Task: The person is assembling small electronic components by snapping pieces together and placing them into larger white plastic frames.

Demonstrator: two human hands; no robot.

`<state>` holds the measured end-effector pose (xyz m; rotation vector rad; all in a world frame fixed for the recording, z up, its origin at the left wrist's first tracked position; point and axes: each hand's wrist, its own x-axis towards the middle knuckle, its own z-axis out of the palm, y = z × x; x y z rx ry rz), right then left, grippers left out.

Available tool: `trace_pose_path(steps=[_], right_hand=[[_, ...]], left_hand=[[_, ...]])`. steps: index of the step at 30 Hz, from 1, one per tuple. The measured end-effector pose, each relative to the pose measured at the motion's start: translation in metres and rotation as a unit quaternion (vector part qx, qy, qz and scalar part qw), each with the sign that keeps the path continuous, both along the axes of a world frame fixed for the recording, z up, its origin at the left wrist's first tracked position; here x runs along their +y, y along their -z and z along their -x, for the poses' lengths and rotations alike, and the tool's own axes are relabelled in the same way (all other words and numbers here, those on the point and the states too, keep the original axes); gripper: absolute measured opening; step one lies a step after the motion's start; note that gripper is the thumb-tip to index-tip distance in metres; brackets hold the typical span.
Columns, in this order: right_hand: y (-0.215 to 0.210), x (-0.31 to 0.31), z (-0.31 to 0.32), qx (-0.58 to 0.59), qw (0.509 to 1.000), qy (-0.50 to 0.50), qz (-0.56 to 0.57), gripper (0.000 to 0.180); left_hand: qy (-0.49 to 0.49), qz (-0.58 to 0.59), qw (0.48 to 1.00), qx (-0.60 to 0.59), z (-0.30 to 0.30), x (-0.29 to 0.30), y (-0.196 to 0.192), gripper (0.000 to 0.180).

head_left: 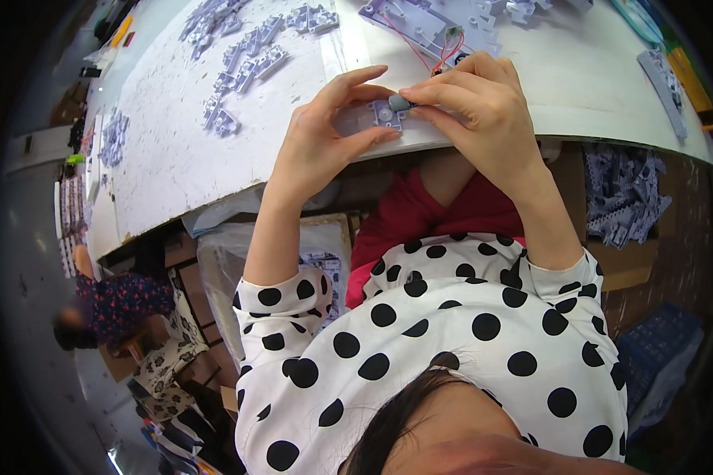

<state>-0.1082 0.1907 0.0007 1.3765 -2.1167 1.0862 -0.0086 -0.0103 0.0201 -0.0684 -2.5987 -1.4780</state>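
Observation:
At the near edge of the white table, my left hand (pixel 317 134) curves round a small pale lilac plastic part (pixel 387 116), thumb and fingertips at its sides. My right hand (pixel 483 103) pinches a small grey rounded piece (pixel 399 103) between thumb and forefinger, right at the top of the lilac part. Whether the two pieces are joined, I cannot tell. Just beyond my right fingers, thin red wires (pixel 444 62) run to a larger lilac plastic shell (pixel 420 24). My right fingers partly hide the wire ends.
Several lilac plastic parts (pixel 249 63) lie in rows on the table (pixel 190 158) to the left. At right below the table edge, a cardboard box (pixel 626 265) holds many lilac parts (pixel 626 194). A blue crate (pixel 657 348) stands lower right. Another person (pixel 127 305) sits at far left.

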Motion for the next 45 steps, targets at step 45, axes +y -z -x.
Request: trace_pose_path(steps=[45], right_hand=[[0.015,-0.001,-0.012,0.128,0.991,0.049,0.006,0.029]], left_hand=[[-0.263,0.099,0.947,0.155,0.076,-0.149,-0.042,0.022]])
